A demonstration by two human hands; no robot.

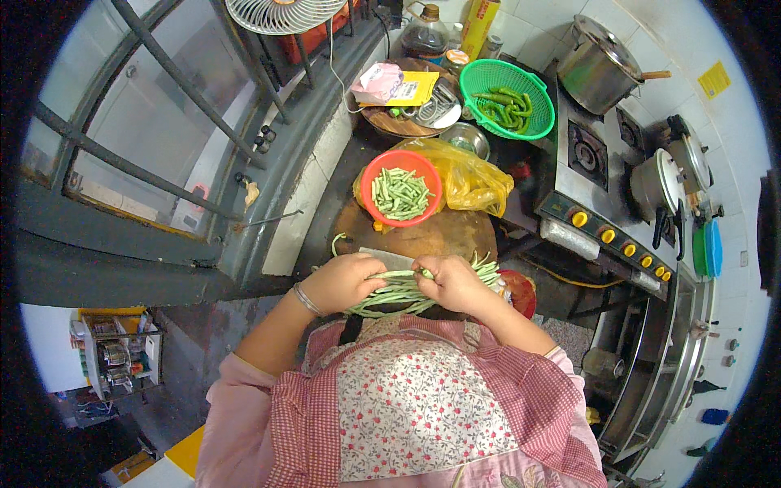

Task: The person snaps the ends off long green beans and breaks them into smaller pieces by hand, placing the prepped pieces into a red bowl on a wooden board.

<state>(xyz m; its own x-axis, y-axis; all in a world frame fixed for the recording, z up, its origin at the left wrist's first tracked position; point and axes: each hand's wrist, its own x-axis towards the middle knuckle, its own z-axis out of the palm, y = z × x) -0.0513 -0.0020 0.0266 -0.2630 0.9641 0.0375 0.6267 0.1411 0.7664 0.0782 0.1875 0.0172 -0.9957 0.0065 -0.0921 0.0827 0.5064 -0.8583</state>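
Long green beans (390, 294) lie in a bundle across the near edge of a round wooden board (427, 236). Above the bundle, my left hand (351, 282) pinches one end of a long bean, and my right hand (446, 282) has its fingers closed on the same bean a little to the right. Behind my hands lies a flat metal blade (390, 257), partly hidden by them. Cut bean pieces (403, 194) fill a red plastic bowl (370, 207) at the board's far side. A yellow plastic bag (473, 183) lies beside and behind that bowl.
Farther back are a green colander (543, 119) of green peppers (506, 110), a metal bowl (479, 143) and a cluttered round wooden board (390, 125). A gas stove (564, 210) with pots stands at the right. A barred window (177, 104) and a fan (284, 12) are at the left.
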